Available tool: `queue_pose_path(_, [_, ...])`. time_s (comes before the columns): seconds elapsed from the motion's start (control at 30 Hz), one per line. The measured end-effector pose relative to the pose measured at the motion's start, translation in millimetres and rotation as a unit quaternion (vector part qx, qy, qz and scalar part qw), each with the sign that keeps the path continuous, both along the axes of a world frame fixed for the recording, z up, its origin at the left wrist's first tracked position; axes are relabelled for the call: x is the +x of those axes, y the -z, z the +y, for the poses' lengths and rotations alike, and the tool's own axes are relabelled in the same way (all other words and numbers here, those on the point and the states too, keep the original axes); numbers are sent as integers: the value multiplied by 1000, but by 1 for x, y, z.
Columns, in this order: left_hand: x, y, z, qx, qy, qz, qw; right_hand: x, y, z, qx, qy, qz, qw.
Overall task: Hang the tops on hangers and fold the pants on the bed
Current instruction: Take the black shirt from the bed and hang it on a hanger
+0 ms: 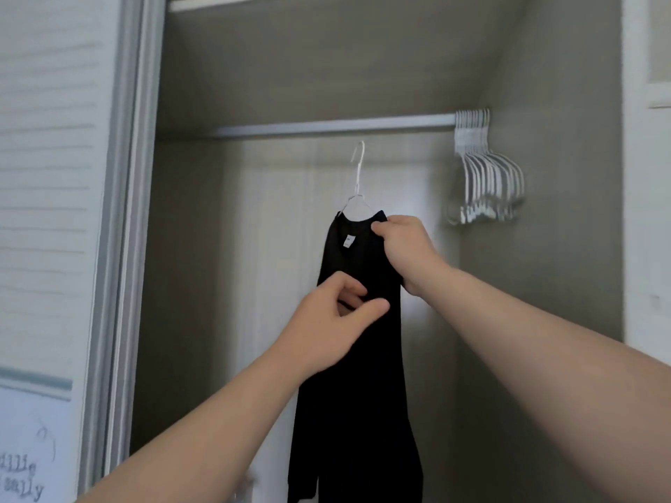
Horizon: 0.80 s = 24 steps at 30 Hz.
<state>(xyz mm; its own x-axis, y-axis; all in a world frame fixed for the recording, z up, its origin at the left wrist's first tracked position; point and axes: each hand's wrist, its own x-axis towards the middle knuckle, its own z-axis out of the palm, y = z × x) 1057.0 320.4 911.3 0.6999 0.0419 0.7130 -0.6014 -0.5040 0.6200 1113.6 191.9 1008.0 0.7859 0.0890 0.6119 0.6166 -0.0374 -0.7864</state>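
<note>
1. Two hands are raised inside an open closet, both on one black top (363, 393), and they stay apart from each other.
2. The right hand (403, 248) grips the top at its right shoulder, with fingers curled round the fabric just beside the neckline.
3. The left hand (337, 314) sits lower, at the front of the top, and pinches a fold of fabric between thumb and curled fingers.
4. The top sits on a white hanger (357, 176). The hanger's neck and hook rise clear of the collar, and the garment hangs straight down out of the frame.
5. A small white label (348, 242) shows inside the neckline.
6. The hook stands just below the closet rod (326, 126) and is not hooked over it. The hanger is tilted slightly.
7. A tight bunch of spare white hangers (486, 176) hangs at the right end of the rod, well apart from the held hanger.
8. A white louvred door (47, 176) fills the left side. Below it is a white board (25, 466) with handwriting, which cannot be read in full.
</note>
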Motion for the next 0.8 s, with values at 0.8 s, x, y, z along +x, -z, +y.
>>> queue_pose_path(0.8, [128,-58,79,215,-300,28,929,181,-113,85,-52,52,-51,996])
